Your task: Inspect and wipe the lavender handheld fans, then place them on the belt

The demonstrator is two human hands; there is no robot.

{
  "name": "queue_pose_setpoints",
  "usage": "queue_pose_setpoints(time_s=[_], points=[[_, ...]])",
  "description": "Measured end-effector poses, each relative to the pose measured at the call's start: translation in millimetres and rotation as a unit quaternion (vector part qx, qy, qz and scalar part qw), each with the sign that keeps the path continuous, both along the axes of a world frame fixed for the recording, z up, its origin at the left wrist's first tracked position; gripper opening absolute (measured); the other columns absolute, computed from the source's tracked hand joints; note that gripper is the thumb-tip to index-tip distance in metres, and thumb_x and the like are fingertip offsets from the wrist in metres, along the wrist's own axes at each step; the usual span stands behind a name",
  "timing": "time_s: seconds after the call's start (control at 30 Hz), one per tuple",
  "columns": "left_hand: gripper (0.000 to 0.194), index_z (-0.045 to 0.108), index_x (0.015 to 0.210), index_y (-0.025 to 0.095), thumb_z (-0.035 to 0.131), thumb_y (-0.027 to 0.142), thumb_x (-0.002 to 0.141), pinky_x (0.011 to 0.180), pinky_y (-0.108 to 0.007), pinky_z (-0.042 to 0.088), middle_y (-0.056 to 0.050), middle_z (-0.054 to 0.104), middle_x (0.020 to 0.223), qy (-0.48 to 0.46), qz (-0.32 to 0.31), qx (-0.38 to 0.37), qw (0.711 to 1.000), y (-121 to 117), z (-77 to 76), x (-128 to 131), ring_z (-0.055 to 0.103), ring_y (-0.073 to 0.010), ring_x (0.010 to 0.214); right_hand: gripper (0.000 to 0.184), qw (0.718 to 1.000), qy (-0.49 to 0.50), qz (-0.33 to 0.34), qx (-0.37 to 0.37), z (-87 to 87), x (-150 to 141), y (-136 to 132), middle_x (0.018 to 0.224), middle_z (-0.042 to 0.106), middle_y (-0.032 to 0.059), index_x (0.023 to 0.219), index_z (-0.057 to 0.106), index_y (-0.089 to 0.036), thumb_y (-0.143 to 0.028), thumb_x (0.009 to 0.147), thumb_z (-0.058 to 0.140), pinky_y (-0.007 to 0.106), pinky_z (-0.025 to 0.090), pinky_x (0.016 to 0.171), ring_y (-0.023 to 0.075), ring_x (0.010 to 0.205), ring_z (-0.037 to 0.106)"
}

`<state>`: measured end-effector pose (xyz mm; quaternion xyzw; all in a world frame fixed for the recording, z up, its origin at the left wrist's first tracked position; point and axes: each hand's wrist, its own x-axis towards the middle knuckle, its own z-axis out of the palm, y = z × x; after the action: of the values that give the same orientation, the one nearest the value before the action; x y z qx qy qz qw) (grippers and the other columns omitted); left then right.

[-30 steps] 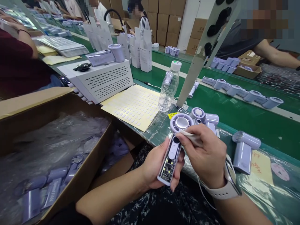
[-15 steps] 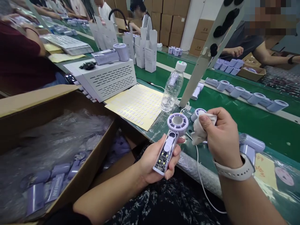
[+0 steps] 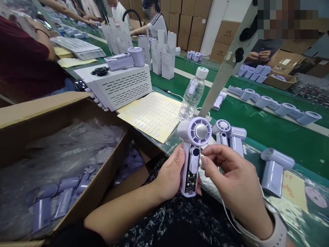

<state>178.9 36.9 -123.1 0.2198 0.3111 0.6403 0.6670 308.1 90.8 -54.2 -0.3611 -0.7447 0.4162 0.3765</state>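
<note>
My left hand [image 3: 169, 173] is wrapped round the handle of a lilac handheld fan [image 3: 192, 151], held upright with its round head and silver hub facing me. The handle's clear front shows a circuit board. My right hand [image 3: 231, 178], a white watch on its wrist, touches the fan's handle with thumb and forefinger pinched beside the round button. I see no cloth in it. A white cable [image 3: 226, 216] runs under that wrist.
Two more lilac fans [image 3: 228, 133] [image 3: 275, 168] lie on the bench edge. A water bottle [image 3: 192, 94], a yellow sticker sheet [image 3: 151, 115] and a white vented box [image 3: 120, 85] stand behind. A cardboard box [image 3: 64, 164] of bagged fans is left. A green conveyor [image 3: 269, 120] carries fans; other people work beyond.
My left hand raised the fan upright and turned it toward me. My right hand, which held a cloth off to the right, came back to the handle without the cloth showing.
</note>
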Motion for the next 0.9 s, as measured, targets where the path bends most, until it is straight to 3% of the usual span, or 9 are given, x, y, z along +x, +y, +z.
queue_pose_setpoints(time_s=[0.1, 0.17, 0.23, 0.37, 0.5, 0.63, 0.77, 0.9], points=[[0.049, 0.051, 0.125, 0.025, 0.053, 0.064, 0.095, 0.075, -0.034, 0.062, -0.003, 0.074, 0.098, 0.094, 0.073, 0.045, 0.992, 0.6, -2.3, 4.0, 0.071, -0.0158, 0.070, 0.014, 0.998, -0.001, -0.023, 0.050, -6.0, -0.3, -5.8, 0.077, 0.066, -0.0021, 0.104, 0.069, -0.020, -0.020, 0.091, 0.063, 0.019, 0.053, 0.056, 0.0125, 0.066, 0.064], [0.041, 0.056, 0.122, 0.026, 0.054, 0.059, 0.097, 0.106, -0.037, 0.052, -0.004, 0.068, 0.122, 0.156, 0.132, 0.088, 0.975, 1.5, -4.2, 5.2, 0.069, -0.0178, 0.104, 0.021, 0.993, -0.014, -0.030, 0.116, -9.3, -0.4, -9.1, 0.082, 0.063, -0.0009, 0.114, 0.069, -0.017, -0.017, 0.094, 0.063, 0.020, 0.052, 0.061, 0.0121, 0.068, 0.061], [0.034, 0.057, 0.117, 0.026, 0.055, 0.054, 0.099, 0.118, -0.038, 0.039, -0.003, 0.063, 0.129, 0.189, 0.164, 0.116, 0.961, 2.3, -6.6, 6.5, 0.058, -0.0204, 0.126, 0.025, 0.982, -0.024, -0.035, 0.183, -11.5, -0.9, -12.2, 0.085, 0.059, 0.0007, 0.119, 0.070, -0.012, -0.013, 0.095, 0.063, 0.020, 0.052, 0.065, 0.0118, 0.071, 0.057], [0.028, 0.056, 0.116, 0.028, 0.058, 0.050, 0.098, 0.115, -0.041, 0.041, -0.002, 0.064, 0.122, 0.192, 0.182, 0.141, 0.954, 2.8, -11.4, 10.3, 0.056, -0.0204, 0.129, 0.025, 0.964, -0.016, -0.048, 0.262, -14.4, -2.3, -16.1, 0.086, 0.060, 0.0030, 0.120, 0.072, -0.004, -0.005, 0.096, 0.064, 0.018, 0.052, 0.070, 0.0118, 0.074, 0.057], [0.027, 0.056, 0.113, 0.027, 0.062, 0.048, 0.097, 0.113, -0.040, 0.043, -0.003, 0.066, 0.124, 0.181, 0.197, 0.153, 0.951, 2.1, -15.9, 12.4, 0.059, -0.0188, 0.125, 0.019, 0.956, -0.005, -0.057, 0.288, -16.1, -1.9, -16.9, 0.087, 0.065, 0.0042, 0.111, 0.075, -0.005, -0.002, 0.095, 0.066, 0.017, 0.053, 0.071, 0.0120, 0.077, 0.060], [0.029, 0.056, 0.111, 0.026, 0.065, 0.048, 0.095, 0.111, -0.040, 0.045, -0.003, 0.068, 0.121, 0.164, 0.197, 0.145, 0.956, 1.8, -20.7, 12.1, 0.060, -0.0187, 0.123, 0.016, 0.963, 0.022, -0.054, 0.262, -16.8, -1.4, -16.9, 0.086, 0.066, 0.0015, 0.104, 0.074, -0.012, -0.001, 0.092, 0.069, 0.019, 0.054, 0.073, 0.0117, 0.073, 0.059], [0.031, 0.055, 0.107, 0.024, 0.066, 0.050, 0.093, 0.108, -0.041, 0.047, -0.004, 0.068, 0.122, 0.158, 0.194, 0.129, 0.960, 1.3, -21.9, 11.7, 0.062, -0.0200, 0.119, 0.027, 0.979, 0.017, -0.059, 0.195, -15.7, -2.0, -15.9, 0.082, 0.061, -0.0005, 0.117, 0.070, -0.015, -0.006, 0.092, 0.069, 0.022, 0.053, 0.062, 0.0133, 0.066, 0.056], [0.032, 0.055, 0.103, 0.023, 0.069, 0.050, 0.091, 0.106, -0.041, 0.047, -0.004, 0.069, 0.117, 0.158, 0.196, 0.102, 0.962, 1.2, -17.0, 12.6, 0.063, -0.0207, 0.115, 0.027, 0.983, -0.002, -0.048, 0.178, -13.9, -3.0, -15.9, 0.085, 0.062, 0.0021, 0.115, 0.072, -0.015, -0.004, 0.092, 0.065, 0.026, 0.055, 0.065, 0.0154, 0.069, 0.058]])
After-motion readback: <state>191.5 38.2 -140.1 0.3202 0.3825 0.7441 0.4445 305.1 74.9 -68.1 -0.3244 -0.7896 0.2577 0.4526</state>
